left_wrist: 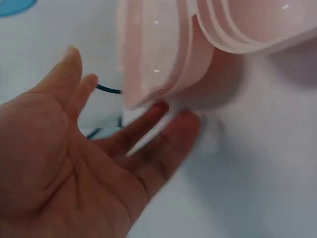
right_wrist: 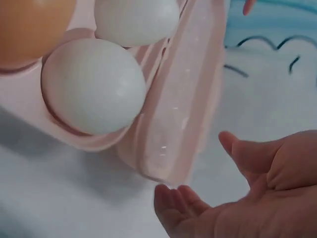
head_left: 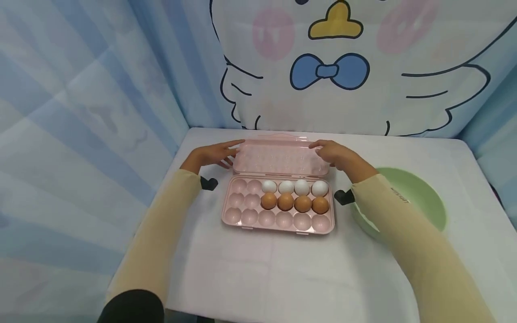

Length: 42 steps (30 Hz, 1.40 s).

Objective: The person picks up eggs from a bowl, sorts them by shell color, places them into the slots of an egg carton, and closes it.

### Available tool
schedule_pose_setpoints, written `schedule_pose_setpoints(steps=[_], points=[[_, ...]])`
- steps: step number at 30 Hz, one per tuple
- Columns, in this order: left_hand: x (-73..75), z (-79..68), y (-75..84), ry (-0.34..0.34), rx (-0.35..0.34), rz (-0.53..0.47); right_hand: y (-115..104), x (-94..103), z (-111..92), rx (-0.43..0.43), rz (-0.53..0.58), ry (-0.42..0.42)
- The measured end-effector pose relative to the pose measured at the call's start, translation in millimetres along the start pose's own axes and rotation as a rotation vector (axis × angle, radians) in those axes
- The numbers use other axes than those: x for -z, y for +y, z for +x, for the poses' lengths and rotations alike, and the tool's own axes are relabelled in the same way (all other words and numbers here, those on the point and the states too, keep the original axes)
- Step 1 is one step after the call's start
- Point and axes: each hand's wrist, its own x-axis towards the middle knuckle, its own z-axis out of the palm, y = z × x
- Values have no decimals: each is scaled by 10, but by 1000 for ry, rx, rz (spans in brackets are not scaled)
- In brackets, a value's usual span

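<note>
A pink plastic egg carton (head_left: 242,218) lies on the table, its clear pink lid (head_left: 278,157) folded back away from me. Several white eggs (head_left: 301,187) fill the right part of its far row, and several brown eggs (head_left: 303,204) sit in the middle row; the near row's cups hold nothing. At the lid's left end is my left hand (head_left: 214,154), fingers stretched out, fingertips right by the edge in the left wrist view. My right hand (head_left: 339,157) is at the lid's right end, fingers loosely bent and thumb apart from them.
To the right stands a light green bowl (head_left: 430,202), partly hidden under my right sleeve. A white cloth (head_left: 258,269) covers the table. Blue and white curtains (head_left: 101,112) hang at the left, back and right, the back one with a cartoon print.
</note>
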Motion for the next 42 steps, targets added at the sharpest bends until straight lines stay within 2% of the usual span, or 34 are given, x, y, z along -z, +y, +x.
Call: schedule_pose_setpoints(steps=[3,8,11,16,19,24,27,31,34,36,39,42], points=[[-79,162,-142,-28,1,-114,108,-49,143,-112,130,-56],[-156,251,-292,23,-43,-234,279,-68,266,-192,233,2],[-149,264,-327,70,-67,-224,326,-30,280,-190,244,41],[-137,261,-389,164,-85,-111,329,-26,275,-137,203,47],[-147,253,-417,229,-130,-80,344,-50,243,-50,145,116],[-193,138,-401,331,-281,-99,353,-40,19,198,15,256],[-211,3,-391,401,-430,-9,368,-30,-148,342,-79,327],[-260,-147,-453,490,-657,182,433,-79,-372,494,-204,408],[-352,-289,-536,539,-764,219,497,-141,-575,592,-264,423],[-447,-422,-581,541,-801,170,557,-187,-730,655,-291,411],[-599,-647,-646,503,-855,25,669,-258,-962,729,-290,334],[-721,-830,-672,418,-898,-129,791,-335,-1180,757,-277,226]])
